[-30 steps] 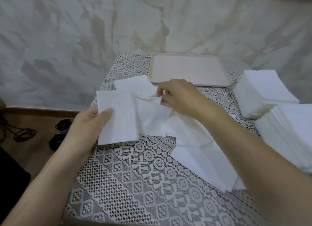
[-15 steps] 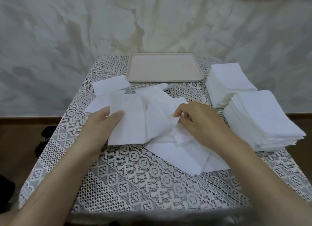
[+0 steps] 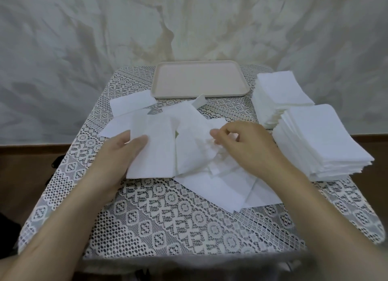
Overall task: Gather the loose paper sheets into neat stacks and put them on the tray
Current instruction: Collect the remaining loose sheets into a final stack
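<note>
Across the lace tablecloth [image 3: 168, 228], before a wrinkled pale backdrop [image 3: 84, 39], loose paper sheets [image 3: 220, 188] lie near the beige tray [image 3: 199, 81]. The left hand [image 3: 117, 154] grips one sheet's edge; the right hand [image 3: 245, 148] pinches a crumpled sheet.

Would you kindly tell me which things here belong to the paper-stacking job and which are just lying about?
For the job: loose sheets, tray, near stack, far stack, left hand gripping sheets, right hand pinching one.
Just lying about: lace tablecloth, draped backdrop.
</note>
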Available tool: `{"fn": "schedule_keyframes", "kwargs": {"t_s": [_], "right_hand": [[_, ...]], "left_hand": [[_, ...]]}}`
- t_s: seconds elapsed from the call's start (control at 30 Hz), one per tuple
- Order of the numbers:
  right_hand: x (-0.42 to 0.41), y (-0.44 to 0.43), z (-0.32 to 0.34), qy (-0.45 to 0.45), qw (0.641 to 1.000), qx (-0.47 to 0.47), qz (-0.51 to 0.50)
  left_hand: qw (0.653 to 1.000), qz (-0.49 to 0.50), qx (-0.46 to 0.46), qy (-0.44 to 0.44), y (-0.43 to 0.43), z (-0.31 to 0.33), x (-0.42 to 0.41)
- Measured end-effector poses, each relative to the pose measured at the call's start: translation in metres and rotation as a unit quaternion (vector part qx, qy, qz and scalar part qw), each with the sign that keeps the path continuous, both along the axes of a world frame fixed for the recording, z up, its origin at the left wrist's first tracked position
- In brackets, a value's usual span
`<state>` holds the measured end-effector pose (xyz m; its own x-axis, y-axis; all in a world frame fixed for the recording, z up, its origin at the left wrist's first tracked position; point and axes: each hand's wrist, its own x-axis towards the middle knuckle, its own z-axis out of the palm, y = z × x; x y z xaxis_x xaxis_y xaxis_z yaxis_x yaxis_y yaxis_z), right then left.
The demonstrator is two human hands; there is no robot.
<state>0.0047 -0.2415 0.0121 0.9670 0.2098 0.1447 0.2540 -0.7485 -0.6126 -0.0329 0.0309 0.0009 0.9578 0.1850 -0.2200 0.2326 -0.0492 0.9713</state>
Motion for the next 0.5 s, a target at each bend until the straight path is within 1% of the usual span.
{"fn": "schedule_keyframes", "kwargs": {"t_s": [0.13, 0.27, 0.4, 0.5], "right_hand": [[0.004, 0.009, -0.001, 0.01, 0.999, 0.036, -0.033], [0.015, 0.013, -0.003, 0.057, 0.993, 0.086, -0.048], [0.026, 0.015, -0.003, 0.116, 0.99, 0.067, -0.039], [0.032, 0.017, -0.005, 0.135, 0.987, 0.083, -0.037]], "left_hand": [[1.0, -0.002, -0.001, -0.005, -0.001, -0.001, -0.006], [1.0, -0.008, -0.01, -0.002, 0.002, -0.001, -0.006], [0.999, -0.03, -0.011, 0.001, 0.005, 0.0, -0.004], [0.999, -0.044, -0.005, 0.007, 0.009, 0.001, -0.002]]}}
